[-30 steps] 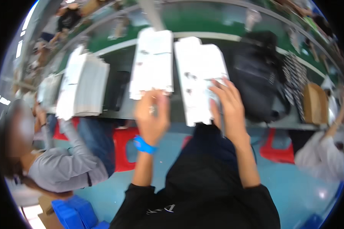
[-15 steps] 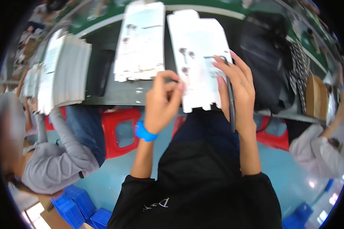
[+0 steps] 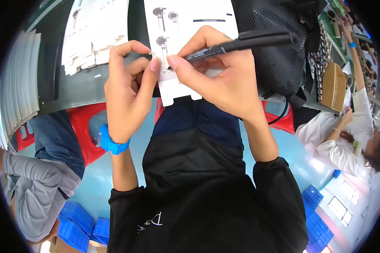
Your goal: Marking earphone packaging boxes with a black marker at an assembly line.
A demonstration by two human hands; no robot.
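White lettering [image 3: 158, 218] runs along the black pen [image 3: 261, 39] and black shirt [image 3: 215, 206], tiny print [image 3: 209, 20] on the white card [image 3: 190, 29].

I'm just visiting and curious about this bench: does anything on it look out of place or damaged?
Nothing looks spilled or damaged. Only the stack of white cards beyond the left hand seems slightly askew: its near edges are staggered, not flush.
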